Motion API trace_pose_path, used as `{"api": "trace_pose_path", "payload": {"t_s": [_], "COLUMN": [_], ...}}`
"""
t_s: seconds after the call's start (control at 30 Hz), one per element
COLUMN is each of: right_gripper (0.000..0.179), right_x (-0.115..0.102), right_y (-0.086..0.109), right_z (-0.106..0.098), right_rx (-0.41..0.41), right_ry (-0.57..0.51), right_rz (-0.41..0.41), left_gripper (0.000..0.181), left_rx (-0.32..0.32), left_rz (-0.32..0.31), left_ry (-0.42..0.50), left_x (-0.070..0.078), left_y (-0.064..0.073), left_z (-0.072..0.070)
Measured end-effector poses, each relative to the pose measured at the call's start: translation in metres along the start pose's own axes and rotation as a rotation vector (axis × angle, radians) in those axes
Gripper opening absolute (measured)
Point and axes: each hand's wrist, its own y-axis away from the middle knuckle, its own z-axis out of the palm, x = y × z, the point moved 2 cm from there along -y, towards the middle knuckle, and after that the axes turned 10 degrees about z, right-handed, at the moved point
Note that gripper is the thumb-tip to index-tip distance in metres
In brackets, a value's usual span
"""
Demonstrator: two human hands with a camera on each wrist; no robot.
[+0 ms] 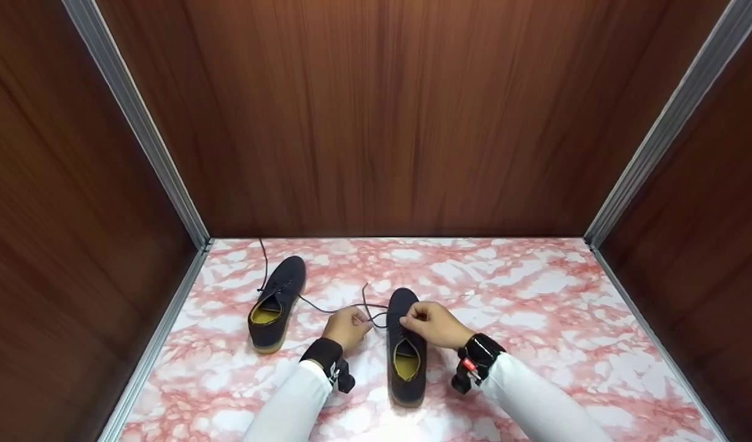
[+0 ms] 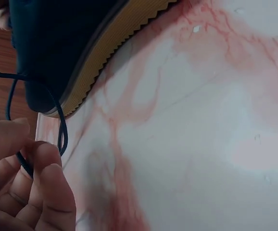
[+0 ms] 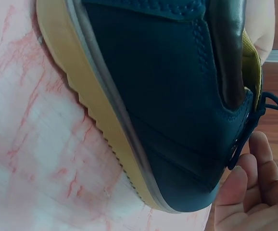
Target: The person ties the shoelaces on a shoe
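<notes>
Fingers (image 2: 55, 175) of the left hand (image 1: 347, 328) pinch dark lace (image 2: 4, 75), presumably to keep the loop open; right hand's (image 1: 440, 325) tips, together, appear clamped on lace too, presumably for tension. Navy shoe (image 1: 407, 388), lower centre, sole-down on marbled surface (image 1: 596, 337): tan serrated sole, yellow lining. Second shoe (image 1: 268, 334) left of centre.

left grip (image 1: 348, 327): pinched | right grip (image 1: 436, 324): curled inward | both forearms (image 1: 293, 402): extended forward, converging
</notes>
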Motion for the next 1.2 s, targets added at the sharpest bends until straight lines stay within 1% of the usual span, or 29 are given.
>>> {"api": "trace_pose_path", "payload": {"t_s": [0.13, 0.27, 0.4, 0.47, 0.53, 0.7, 0.9, 1.0, 1.2], "right_gripper": [0.033, 0.033, 0.031, 0.030, 0.031, 0.034, 0.036, 0.037, 0.037], "right_x": [0.000, -0.001, -0.003, -0.003, -0.002, 0.000, 0.001, 0.000, 0.001], "right_y": [-0.002, -0.004, -0.004, -0.004, -0.004, -0.005, -0.004, -0.003, -0.003], "right_z": [0.001, 0.000, -0.003, -0.005, -0.007, -0.009, -0.009, -0.010, -0.012], "right_rx": [0.010, 0.035, 0.065, 0.078, 0.093, 0.122, 0.139, 0.150, 0.177], "right_ry": [-0.003, -0.009, -0.017, -0.016, -0.018, -0.032, -0.060, -0.067, -0.049], "right_rz": [0.016, 0.020, 0.025, 0.033, 0.044, 0.068, 0.087, 0.099, 0.117], "left_gripper": [0.014, 0.012, 0.012, 0.012, 0.012, 0.016, 0.017, 0.016, 0.020], "left_rx": [-0.038, -0.047, -0.024, -0.020, -0.025, -0.064, -0.092, -0.104, -0.119], "left_rz": [-0.004, 0.021, 0.099, 0.125, 0.139, 0.135, 0.123, 0.106, 0.095], "left_ry": [0.032, 0.011, -0.043, -0.057, -0.064, -0.067, -0.059, -0.042, 0.011], "left_x": [0.005, 0.010, 0.017, 0.020, 0.024, 0.032, 0.035, 0.036, 0.040], "left_y": [0.001, 0.001, 0.001, 0.001, 0.001, 0.002, 0.002, 0.002, 0.001], "left_z": [-0.006, -0.011, -0.015, -0.017, -0.019, -0.022, -0.024, -0.026, -0.031]}}
